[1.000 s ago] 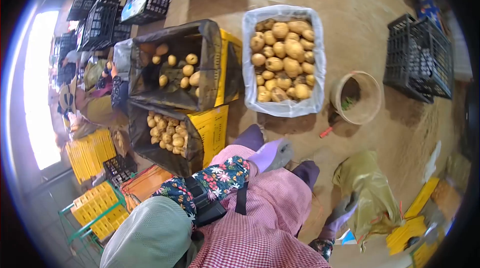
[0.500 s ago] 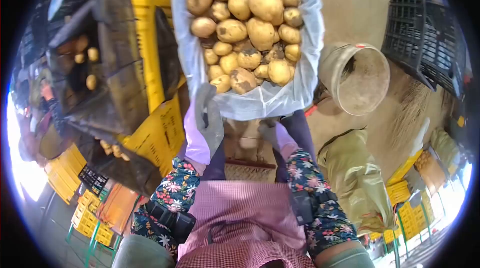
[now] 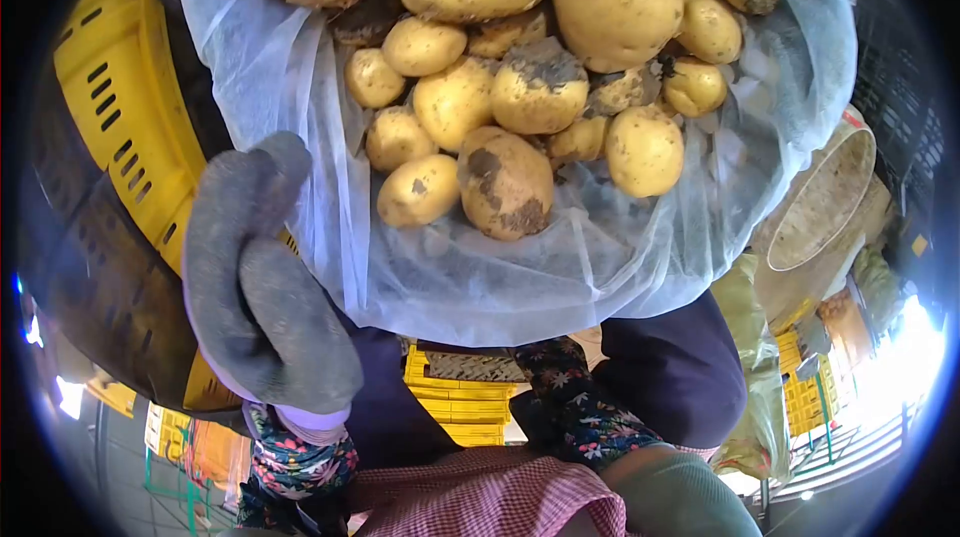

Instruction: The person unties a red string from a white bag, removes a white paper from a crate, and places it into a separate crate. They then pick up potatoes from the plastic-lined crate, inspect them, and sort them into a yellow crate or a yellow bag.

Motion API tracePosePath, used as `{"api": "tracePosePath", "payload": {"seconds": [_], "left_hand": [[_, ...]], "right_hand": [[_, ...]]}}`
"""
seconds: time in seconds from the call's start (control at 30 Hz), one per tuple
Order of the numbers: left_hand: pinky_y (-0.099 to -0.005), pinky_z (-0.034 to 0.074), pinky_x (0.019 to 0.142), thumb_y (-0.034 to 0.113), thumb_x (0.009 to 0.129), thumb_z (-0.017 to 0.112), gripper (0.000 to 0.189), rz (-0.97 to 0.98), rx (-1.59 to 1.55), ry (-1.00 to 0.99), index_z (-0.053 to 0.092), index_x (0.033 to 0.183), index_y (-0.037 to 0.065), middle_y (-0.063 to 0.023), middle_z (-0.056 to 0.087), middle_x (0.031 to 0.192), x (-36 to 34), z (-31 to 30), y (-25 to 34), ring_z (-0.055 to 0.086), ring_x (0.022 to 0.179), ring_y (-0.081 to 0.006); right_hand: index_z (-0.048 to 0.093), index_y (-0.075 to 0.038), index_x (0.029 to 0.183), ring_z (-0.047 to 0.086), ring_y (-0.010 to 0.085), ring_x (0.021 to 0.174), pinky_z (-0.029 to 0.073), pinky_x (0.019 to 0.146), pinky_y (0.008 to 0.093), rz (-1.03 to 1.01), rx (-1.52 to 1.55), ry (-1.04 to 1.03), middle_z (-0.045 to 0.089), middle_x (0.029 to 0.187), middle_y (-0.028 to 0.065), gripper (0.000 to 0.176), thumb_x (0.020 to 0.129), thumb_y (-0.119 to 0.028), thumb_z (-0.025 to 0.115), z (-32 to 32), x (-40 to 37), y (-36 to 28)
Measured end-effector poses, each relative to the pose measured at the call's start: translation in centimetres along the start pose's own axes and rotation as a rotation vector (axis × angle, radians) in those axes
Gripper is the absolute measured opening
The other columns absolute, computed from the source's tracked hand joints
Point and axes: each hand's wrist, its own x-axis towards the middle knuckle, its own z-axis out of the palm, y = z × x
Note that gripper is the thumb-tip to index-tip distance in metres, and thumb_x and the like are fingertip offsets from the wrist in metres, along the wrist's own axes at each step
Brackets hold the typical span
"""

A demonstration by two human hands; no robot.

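Potatoes [image 3: 540,97], several with dark soil on their skins, fill a container lined with a thin translucent white liner [image 3: 480,287]. My left hand [image 3: 270,277], in a grey-coated glove with a lilac cuff, is at the liner's left edge. Its fingers are stretched upward with bent tips against or very close to the liner, and the thumb lies apart from them. Nothing shows in its grasp. My right hand is hidden below the liner's near edge; only the floral sleeve [image 3: 590,412] of that arm shows, between my dark-trousered legs.
Left of the liner stands a yellow slotted crate [image 3: 130,107] with black sheeting. At right are a dirty white bucket [image 3: 825,202], a dark crate [image 3: 900,117] and a greenish sack [image 3: 745,377]. Stacked yellow crates [image 3: 460,402] show between my legs.
The view has come closer to the potatoes, which now look much larger. My right hand has gone out of sight under the liner's edge. My left hand stays at the left edge.
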Motion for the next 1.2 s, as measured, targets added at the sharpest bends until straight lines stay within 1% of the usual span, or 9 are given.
{"api": "tracePosePath", "payload": {"seconds": [0.5,0.67,0.77,0.87,0.93,0.97,1.03,1.1,1.2], "left_hand": [[-0.0326,0.046,0.093,0.007,0.096,0.046,0.030,0.378,-0.160,0.194,0.053,0.121,-0.007,-0.0157,0.061,0.114,0.5,-0.2,4.7,0.059,0.104,-0.0210],[-0.0308,0.042,0.096,0.015,0.098,0.047,0.033,0.436,-0.264,0.016,0.053,0.124,-0.005,-0.0137,0.059,0.117,-3.7,1.4,6.1,0.055,0.109,-0.0195],[-0.0318,0.042,0.096,0.019,0.099,0.048,0.035,0.426,-0.380,-0.076,0.052,0.124,-0.005,-0.0119,0.059,0.117,-3.2,0.6,5.7,0.054,0.109,-0.0192],[-0.0317,0.044,0.094,0.020,0.099,0.047,0.036,0.636,-0.369,-0.193,0.050,0.125,-0.005,-0.0128,0.057,0.119,-7.2,2.3,11.9,0.054,0.109,-0.0186],[-0.0286,0.046,0.091,0.018,0.100,0.045,0.034,0.767,-0.216,-0.324,0.051,0.125,-0.005,-0.0130,0.060,0.113,-14.0,2.9,19.8,0.057,0.102,-0.0172],[-0.0284,0.046,0.090,0.017,0.099,0.046,0.033,0.752,-0.350,-0.450,0.052,0.124,-0.004,-0.0119,0.061,0.110,-16.0,4.9,21.4,0.058,0.100,-0.0167],[-0.0282,0.047,0.087,0.016,0.098,0.048,0.030,0.726,-0.482,-0.701,0.053,0.121,-0.003,-0.0098,0.062,0.103,-20.9,8.1,24.7,0.058,0.096,-0.0157],[-0.0266,0.048,0.083,0.016,0.097,0.051,0.029,0.795,-0.420,-0.925,0.056,0.119,-0.003,-0.0087,0.064,0.101,-27.3,10.2,27.6,0.059,0.093,-0.0149],[-0.0238,0.048,0.080,0.017,0.096,0.054,0.030,0.955,-0.170,-1.230,0.057,0.117,-0.004,-0.0089,0.066,0.100,-33.7,13.9,29.6,0.060,0.090,-0.0142]], "right_hand": [[0.066,-0.009,0.111,0.064,0.0294,0.089,0.052,0.077,0.0404,-0.379,-0.223,0.191,0.067,0.099,0.0132,0.031,0.084,-0.022,0.056,-8.9,10.4,-7.2],[0.065,-0.008,0.113,0.065,0.0305,0.092,0.052,0.079,0.0410,-0.430,-0.530,0.297,0.068,0.102,0.0139,0.033,0.083,-0.022,0.056,-10.7,7.9,-12.2],[0.065,-0.008,0.114,0.066,0.0312,0.094,0.053,0.080,0.0414,-0.563,-0.670,0.601,0.068,0.103,0.0144,0.035,0.083,-0.021,0.056,-13.2,-5.5,-15.0],[0.063,-0.004,0.081,0.064,0.0330,0.067,0.051,0.062,0.0413,-0.954,-0.307,1.468,0.064,0.068,0.0143,0.023,0.085,-0.024,0.052,-10.7,-29.7,-7.1],[0.063,-0.008,0.092,0.062,0.0366,0.072,0.050,0.067,0.0423,-0.710,0.057,1.421,0.064,0.078,0.0146,0.015,0.082,-0.017,0.059,-7.4,-43.8,-0.7],[0.064,-0.009,0.097,0.062,0.0344,0.076,0.050,0.069,0.0401,-0.883,0.012,1.988,0.065,0.087,0.0144,0.019,0.082,-0.018,0.060,-6.6,-43.4,5.1],[0.064,-0.006,0.098,0.063,0.0229,0.076,0.051,0.070,0.0352,-1.313,1.072,1.951,0.065,0.091,0.0141,0.024,0.084,-0.025,0.063,-2.7,-49.1,13.7],[0.051,-0.004,0.126,0.059,0.0174,0.104,0.049,0.083,0.0304,-0.238,0.310,2.317,0.061,0.111,0.0144,0.047,0.085,-0.021,0.066,0.6,-53.2,26.6],[0.040,-0.006,0.137,0.059,0.0241,0.106,0.049,0.085,0.0355,0.182,0.683,2.078,0.059,0.118,0.0193,0.076,0.077,-0.039,0.073,3.7,-54.3,35.1]]}}
